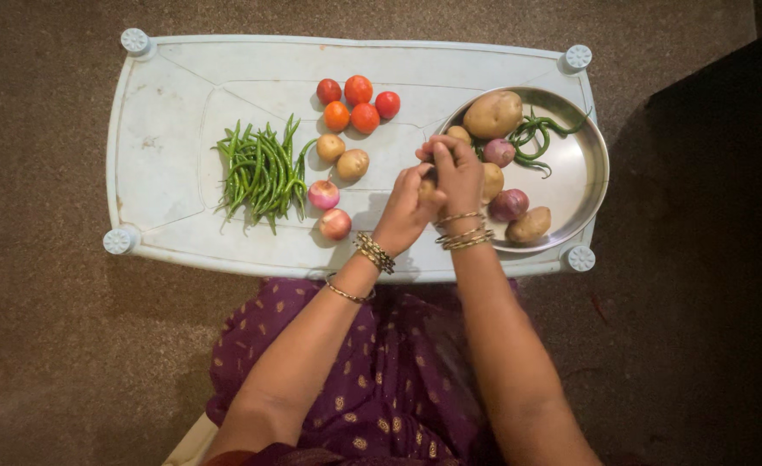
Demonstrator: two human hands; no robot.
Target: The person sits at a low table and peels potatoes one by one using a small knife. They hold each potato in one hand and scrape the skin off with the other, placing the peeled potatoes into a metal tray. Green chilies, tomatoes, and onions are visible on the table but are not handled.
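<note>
My left hand point(405, 214) and my right hand point(459, 173) meet over the left rim of a round steel plate point(575, 185). Both close around a small tan potato point(427, 186), which is mostly hidden by the fingers. Both wrists wear gold bangles. In the plate lie a large potato point(493, 114), a smaller potato point(529, 224), two purple onions point(509, 204) and a few green chillies point(536, 134). Just left of my hands, two small potatoes point(343, 155) and two pinkish onions point(329, 207) sit on the table.
The pale plastic table point(165, 129) also holds a pile of green chillies point(260, 171) and several red and orange tomatoes point(357, 103). Brown floor surrounds it. A dark object point(726, 216) stands at the right. My purple patterned clothing point(398, 380) is below.
</note>
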